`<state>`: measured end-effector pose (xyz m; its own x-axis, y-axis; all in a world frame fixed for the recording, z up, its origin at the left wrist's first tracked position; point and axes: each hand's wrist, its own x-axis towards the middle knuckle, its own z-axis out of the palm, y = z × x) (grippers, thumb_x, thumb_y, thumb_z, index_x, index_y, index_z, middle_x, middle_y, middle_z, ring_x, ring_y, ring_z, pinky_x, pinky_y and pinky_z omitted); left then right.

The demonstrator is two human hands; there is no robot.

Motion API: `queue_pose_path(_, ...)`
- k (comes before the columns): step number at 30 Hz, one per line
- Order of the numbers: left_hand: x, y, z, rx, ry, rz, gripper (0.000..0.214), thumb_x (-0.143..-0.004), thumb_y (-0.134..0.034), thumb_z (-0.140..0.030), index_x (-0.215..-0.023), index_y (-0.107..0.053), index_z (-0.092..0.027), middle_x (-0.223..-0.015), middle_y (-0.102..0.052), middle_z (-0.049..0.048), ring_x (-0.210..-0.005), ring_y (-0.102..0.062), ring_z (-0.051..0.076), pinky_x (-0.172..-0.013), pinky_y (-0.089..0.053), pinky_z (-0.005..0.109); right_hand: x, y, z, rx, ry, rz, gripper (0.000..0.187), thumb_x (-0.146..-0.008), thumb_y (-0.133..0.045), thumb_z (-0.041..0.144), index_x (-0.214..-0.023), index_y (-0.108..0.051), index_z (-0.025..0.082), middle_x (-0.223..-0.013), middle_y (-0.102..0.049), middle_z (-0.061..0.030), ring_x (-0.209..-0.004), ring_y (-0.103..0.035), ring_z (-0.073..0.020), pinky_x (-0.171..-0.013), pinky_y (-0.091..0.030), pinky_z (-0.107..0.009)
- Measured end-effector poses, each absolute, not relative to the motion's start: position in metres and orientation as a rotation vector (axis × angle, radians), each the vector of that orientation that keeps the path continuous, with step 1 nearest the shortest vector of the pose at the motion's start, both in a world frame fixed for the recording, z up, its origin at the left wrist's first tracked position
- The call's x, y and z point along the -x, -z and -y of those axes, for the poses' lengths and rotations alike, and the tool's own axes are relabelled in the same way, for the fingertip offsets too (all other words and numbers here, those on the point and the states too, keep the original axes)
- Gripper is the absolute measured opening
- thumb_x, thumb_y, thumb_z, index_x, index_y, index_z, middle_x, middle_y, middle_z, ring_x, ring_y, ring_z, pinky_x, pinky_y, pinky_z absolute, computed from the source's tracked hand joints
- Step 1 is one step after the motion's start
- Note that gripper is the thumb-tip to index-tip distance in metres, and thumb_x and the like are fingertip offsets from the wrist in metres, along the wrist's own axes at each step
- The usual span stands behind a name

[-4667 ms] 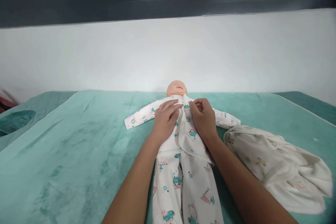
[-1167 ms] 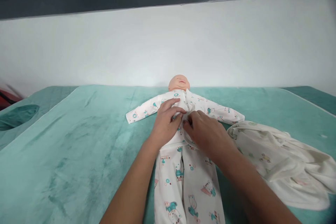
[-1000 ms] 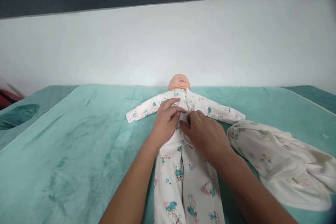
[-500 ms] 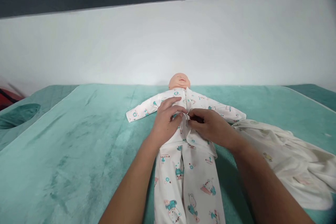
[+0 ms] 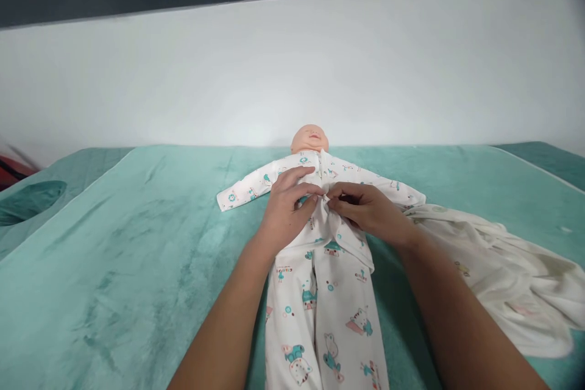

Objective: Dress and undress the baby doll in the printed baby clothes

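A baby doll (image 5: 310, 138) lies on its back, head at the far end, with arms spread out. It wears a white printed top (image 5: 351, 170) and matching trousers (image 5: 324, 317). My left hand (image 5: 292, 204) rests on the chest, its thumb and index finger pinching the front edge of the top near the middle. Opposite it, my right hand (image 5: 361, 207) pinches the other front edge with thumb and fingers. The two sets of fingertips meet at the front opening, where the cloth is bunched. Any fastener there is hidden by my fingers.
A teal plush cover (image 5: 137, 256) spreads under the doll. To the right lies a crumpled white cloth (image 5: 503, 280) with a small print, touching the doll's sleeve end. A white wall (image 5: 292, 67) stands behind. A dark oval hollow (image 5: 31, 201) shows at far left.
Both hands stay at the front opening. My right fingers have shifted slightly on the cloth edge, and the lower flap of the top is pulled up and folded more. The view has shifted slightly.
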<state>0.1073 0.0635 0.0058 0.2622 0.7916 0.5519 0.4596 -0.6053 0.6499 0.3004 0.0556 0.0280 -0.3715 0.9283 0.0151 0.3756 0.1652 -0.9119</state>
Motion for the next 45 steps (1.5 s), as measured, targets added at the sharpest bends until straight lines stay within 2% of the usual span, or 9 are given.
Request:
queue_pose_path(7, -0.109, -0.011, -0.062, -2.082, -1.205, -1.212, 0.019, -0.085, -0.057, -0.013, -0.087, -0.07, -0.026, -0.135, -0.058, 0.0009, -0.13, -0.047, 0.024, -0.104, -0.047, 0.044, -0.291, -0.029, -0.054, 1.397, -0.977, 1.808, 0.027, -0.085, -0.055, 0.041, -0.081, -0.066, 0.018, -0.068, -0.058, 0.0028, -0.059, -0.045, -0.0096, -0.056, -0.032, -0.023)
queue_pose_path(12, -0.11, -0.015, -0.059, -2.016, -1.172, -1.231, 0.016, -0.085, -0.057, -0.014, -0.085, -0.069, -0.025, -0.136, -0.057, 0.0, -0.13, -0.047, 0.024, -0.077, -0.055, 0.032, -0.286, -0.031, -0.053, 1.453, -0.88, 1.773, 0.025, -0.085, -0.053, 0.039, -0.085, -0.068, 0.019, -0.08, -0.067, -0.0004, -0.071, -0.054, -0.0138, -0.062, -0.037, -0.025)
queue_pose_path(15, -0.109, -0.015, -0.058, -2.02, -1.165, -1.224, 0.017, -0.086, -0.056, -0.015, -0.087, -0.069, -0.025, -0.137, -0.057, -0.0005, -0.131, -0.046, 0.023, -0.07, -0.054, 0.028, -0.284, -0.032, -0.052, 1.473, -0.878, 1.761, 0.025, -0.085, -0.053, 0.038, -0.086, -0.068, 0.019, -0.081, -0.067, -0.0007, -0.071, -0.055, -0.0142, -0.063, -0.037, -0.026)
queue_pose_path(22, -0.107, -0.014, -0.06, -2.026, -1.153, -1.21, 0.017, -0.086, -0.056, -0.015, -0.088, -0.069, -0.026, -0.138, -0.056, -0.0011, -0.131, -0.046, 0.022, -0.074, -0.055, 0.03, -0.283, -0.03, -0.052, 1.471, -0.891, 1.727, 0.024, -0.085, -0.053, 0.038, -0.085, -0.067, 0.018, -0.083, -0.068, -0.0013, -0.075, -0.056, -0.0149, -0.068, -0.038, -0.027)
queue_pose_path(30, -0.111, -0.015, -0.059, -2.095, -1.15, -1.177, 0.02, -0.084, -0.058, -0.01, -0.088, -0.069, -0.026, -0.136, -0.058, -0.0006, -0.132, -0.046, 0.022, -0.11, -0.04, 0.044, -0.282, -0.025, -0.056, 1.444, -0.87, 1.649, 0.023, -0.085, -0.055, 0.037, -0.083, -0.068, 0.018, -0.082, -0.067, -0.0004, -0.076, -0.055, -0.0142, -0.068, -0.038, -0.026)
queue_pose_path(34, -0.113, -0.015, -0.057, -2.124, -1.135, -1.213, 0.009, -0.088, -0.058, -0.021, -0.087, -0.065, -0.025, -0.138, -0.054, 0.0013, -0.132, -0.044, 0.022, -0.11, -0.039, 0.044, -0.284, -0.02, -0.059, 1.385, -0.937, 1.589, 0.019, -0.082, -0.059, 0.036, -0.077, -0.065, 0.019, -0.074, -0.061, 0.0019, -0.067, -0.05, -0.0111, -0.059, -0.036, -0.024)
queue_pose_path(37, -0.115, -0.013, -0.056, -2.13, -1.138, -1.29, 0.007, -0.086, -0.064, -0.03, -0.084, -0.062, -0.024, -0.142, -0.048, 0.0035, -0.132, -0.043, 0.025, -0.105, -0.042, 0.043, -0.288, -0.016, -0.06, 1.322, -1.125, 1.443, 0.019, -0.081, -0.06, 0.037, -0.073, -0.06, 0.02, -0.056, -0.046, 0.005, -0.048, -0.036, -0.0084, -0.044, -0.026, -0.023)
queue_pose_path(40, -0.116, -0.01, -0.057, -2.154, -1.178, -1.37, 0.007, -0.084, -0.064, -0.025, -0.08, -0.058, -0.023, -0.128, -0.053, 0.0054, -0.12, -0.048, 0.023, -0.099, -0.044, 0.04, -0.29, -0.014, -0.061, 1.246, -1.281, 1.279, 0.02, -0.082, -0.059, 0.035, -0.07, -0.054, 0.021, -0.049, -0.034, 0.0064, -0.04, -0.027, -0.0079, -0.038, -0.017, -0.025)
queue_pose_path(45, -0.115, -0.009, -0.058, -2.194, -1.255, -1.5, 0.012, -0.08, -0.057, -0.012, -0.077, -0.051, -0.022, -0.092, -0.057, 0.0027, -0.094, -0.05, 0.019, -0.083, -0.044, 0.034, -0.292, -0.013, -0.061, 1.16, -1.291, 1.218, 0.032, -0.082, -0.065, 0.042, -0.066, -0.049, 0.02, -0.054, -0.039, 0.0049, -0.044, -0.032, -0.0073, -0.04, -0.021, -0.024)
